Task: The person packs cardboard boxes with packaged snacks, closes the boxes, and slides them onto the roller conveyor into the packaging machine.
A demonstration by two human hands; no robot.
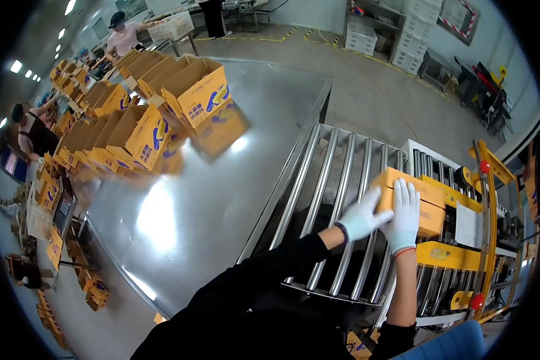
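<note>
A closed yellow-orange carton (429,210) lies at the right end of the metal roller conveyor (345,204), at the entry of the yellow-framed machine. My right hand (404,216), in a white glove, rests on the carton with its fingers stretched out. Beside it my left hand (364,216), also gloved, is at the carton's near left side, slightly blurred, with its fingers apart. Neither hand is wrapped round the carton. A seam runs across the carton's top.
On the steel table (222,198) to the left stand rows of open printed cartons (201,90). The machine's yellow upright frame (487,222) with red knobs rises at the right. Co-workers (123,39) stand at the far left. White crates (361,37) sit at the back.
</note>
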